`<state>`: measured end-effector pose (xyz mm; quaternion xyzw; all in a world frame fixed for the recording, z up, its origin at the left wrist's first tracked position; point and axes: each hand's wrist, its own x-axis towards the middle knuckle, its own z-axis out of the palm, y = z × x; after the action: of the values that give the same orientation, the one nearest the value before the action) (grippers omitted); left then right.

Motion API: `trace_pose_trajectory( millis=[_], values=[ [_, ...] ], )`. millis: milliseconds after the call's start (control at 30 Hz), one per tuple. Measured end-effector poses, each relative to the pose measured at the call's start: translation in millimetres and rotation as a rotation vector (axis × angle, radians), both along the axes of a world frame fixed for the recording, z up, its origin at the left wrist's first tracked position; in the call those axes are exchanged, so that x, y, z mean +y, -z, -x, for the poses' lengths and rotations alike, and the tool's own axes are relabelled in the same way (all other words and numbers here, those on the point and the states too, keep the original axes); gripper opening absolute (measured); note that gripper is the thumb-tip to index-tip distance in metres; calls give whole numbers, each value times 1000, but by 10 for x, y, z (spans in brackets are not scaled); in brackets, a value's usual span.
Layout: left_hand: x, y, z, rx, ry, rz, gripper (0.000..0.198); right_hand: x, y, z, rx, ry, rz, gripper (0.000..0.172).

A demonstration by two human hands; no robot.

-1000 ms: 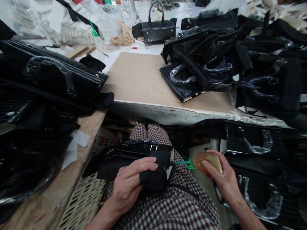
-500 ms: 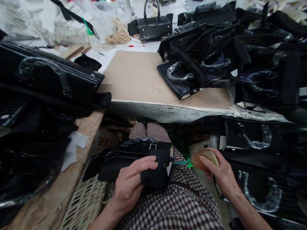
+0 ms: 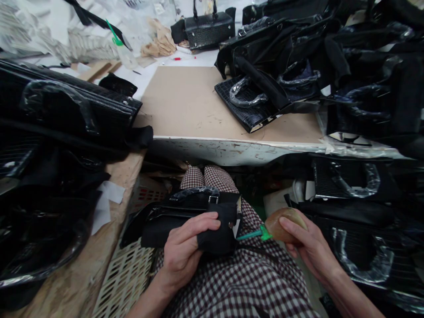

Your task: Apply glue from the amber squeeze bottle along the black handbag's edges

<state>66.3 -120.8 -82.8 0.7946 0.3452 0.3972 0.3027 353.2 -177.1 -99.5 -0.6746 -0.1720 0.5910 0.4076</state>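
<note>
On my lap rests a black handbag (image 3: 159, 232) whose handle is wrapped in clear plastic. My left hand (image 3: 187, 245) is closed on its near side, thumb underneath and out of sight, fingers over the black fabric. A pale edge shows at the bag's right end. My right hand (image 3: 306, 240) is wrapped round a squeeze bottle (image 3: 281, 225) filled with something amber. The bottle lies tilted, and its long green nozzle (image 3: 250, 235) points left, the tip at or very near the bag's right end; whether it touches I cannot tell.
Ahead is a table with a tan board (image 3: 185, 101). Black bags (image 3: 251, 97) are heaped at its right, and more bags (image 3: 351, 181) stack beside my right arm. At left, bags (image 3: 66, 101) lie on a wooden bench (image 3: 122, 176). A plastic crate (image 3: 129, 269) stands below.
The bottle's nozzle tip has dropped a little lower along the bag's right end, and the bottle now tilts more. The whole view has shifted slightly.
</note>
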Motion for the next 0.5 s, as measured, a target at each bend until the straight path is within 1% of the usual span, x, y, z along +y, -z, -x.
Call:
trace_pose_trajectory(
  millis=[167, 233, 400, 500],
  values=[
    [9, -4, 15, 5, 5, 1, 17, -29, -61, 45, 8, 28, 4, 45],
    [8, 4, 19, 7, 10, 4, 18, -30, -48, 49, -7, 38, -2, 46],
    [4, 20, 21, -8, 10, 15, 20, -23, 3, 46, -28, 138, 2, 48],
    [0, 30, 31, -4, 4, 29, 23, -23, 8, 42, -18, 110, 2, 49]
  ],
)
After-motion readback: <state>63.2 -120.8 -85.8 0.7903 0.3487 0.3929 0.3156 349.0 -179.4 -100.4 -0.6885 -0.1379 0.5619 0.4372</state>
